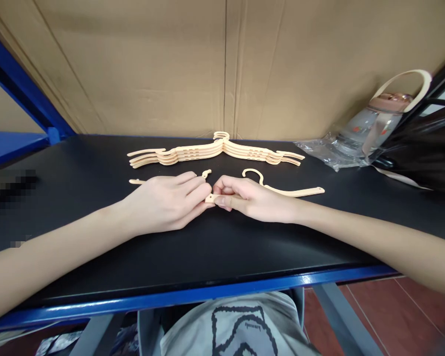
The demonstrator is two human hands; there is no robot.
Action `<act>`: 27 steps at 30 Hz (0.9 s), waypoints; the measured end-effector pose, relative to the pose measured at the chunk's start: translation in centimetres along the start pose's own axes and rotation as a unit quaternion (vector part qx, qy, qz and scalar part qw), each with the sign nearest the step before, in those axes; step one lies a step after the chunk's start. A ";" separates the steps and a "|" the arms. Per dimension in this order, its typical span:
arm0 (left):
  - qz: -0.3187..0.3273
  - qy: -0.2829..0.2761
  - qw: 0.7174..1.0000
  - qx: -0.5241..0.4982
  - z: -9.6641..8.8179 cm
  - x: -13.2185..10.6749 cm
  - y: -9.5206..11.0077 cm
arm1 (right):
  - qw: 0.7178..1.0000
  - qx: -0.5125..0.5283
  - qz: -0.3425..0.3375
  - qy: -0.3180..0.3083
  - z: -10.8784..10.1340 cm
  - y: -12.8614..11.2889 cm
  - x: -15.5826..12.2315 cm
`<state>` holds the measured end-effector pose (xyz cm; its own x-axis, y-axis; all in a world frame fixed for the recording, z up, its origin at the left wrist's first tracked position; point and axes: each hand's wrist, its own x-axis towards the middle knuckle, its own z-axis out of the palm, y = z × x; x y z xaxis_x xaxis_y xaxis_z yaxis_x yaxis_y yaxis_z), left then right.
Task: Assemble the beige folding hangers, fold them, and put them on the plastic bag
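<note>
Now, before the hanger stack [217,148], my left hand [163,203] and right hand [257,200] pinch two hanger halves [292,192] end-to-end, aligning them

Nothing can be read: the print on the near shirt [241,324] is too small and blurred, as are coloured marks on the far right jug [371,126]
</note>
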<state>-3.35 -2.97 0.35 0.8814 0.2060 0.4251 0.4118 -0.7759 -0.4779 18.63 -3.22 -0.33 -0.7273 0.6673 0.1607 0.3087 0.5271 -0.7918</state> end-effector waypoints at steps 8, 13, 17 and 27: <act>-0.177 -0.102 0.949 -0.242 -0.5 0.3 0.1 | 0.999 -0.012 0.022 0.024 0.0 0.1 0.1; -0.207 -0.141 0.928 -0.276 -0.4 0.3 0.2 | 0.999 -0.026 0.032 0.033 0.2 0.2 0.1; -0.210 -0.163 0.931 -0.248 -0.5 0.2 0.4 | 0.998 -0.025 0.036 0.037 0.3 0.4 0.2; -0.181 -0.152 0.941 -0.241 -0.6 0.7 0.5 | 0.999 -0.019 0.036 0.028 -0.1 0.2 0.4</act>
<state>-2.69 -3.60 0.89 0.7593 0.6132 0.2177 0.6095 -0.7874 0.0923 18.46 -2.78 -0.40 -0.6666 0.7326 0.1378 0.3829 0.4951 -0.7799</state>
